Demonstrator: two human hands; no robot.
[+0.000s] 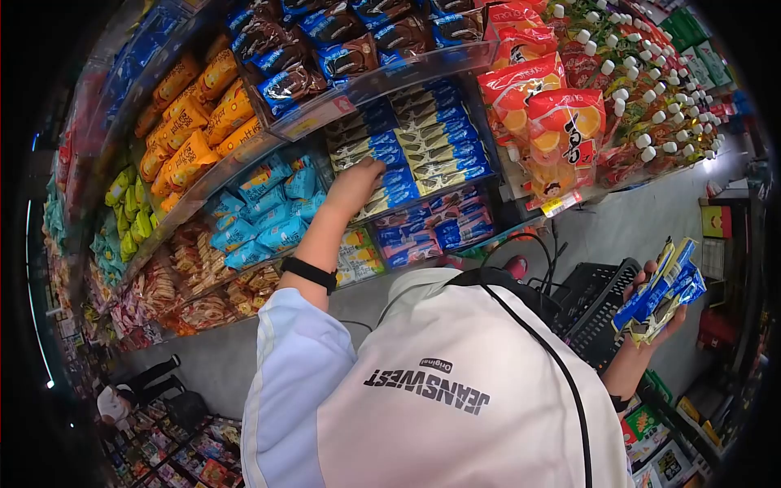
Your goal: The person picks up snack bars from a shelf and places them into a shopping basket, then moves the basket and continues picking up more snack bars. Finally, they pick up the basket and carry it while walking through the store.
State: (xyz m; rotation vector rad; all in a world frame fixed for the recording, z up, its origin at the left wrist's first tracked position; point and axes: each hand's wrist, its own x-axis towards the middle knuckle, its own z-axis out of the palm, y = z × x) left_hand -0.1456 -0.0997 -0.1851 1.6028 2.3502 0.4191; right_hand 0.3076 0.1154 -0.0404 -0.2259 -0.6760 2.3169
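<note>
My left hand (358,185) reaches into a shelf bin of blue-and-cream wrapped snack bars (439,150). Its fingers are curled down at the bars, tips hidden, so what they grip cannot be made out. Out to the right, my right hand (672,324) is closed around several wrapped snack bars (663,289) in the same blue and cream. They stick up from it in a loose bundle. A black basket (598,305) is beside that hand, nearer my body.
Blue biscuit packs (281,207), orange packs (191,122) and dark cookie packs (346,57) fill neighbouring bins. Red fruit-print bags (561,138) and white-capped pouches (651,98) stand to the right. A black cable (545,333) crosses my shirt. Another person (122,403) is at lower left.
</note>
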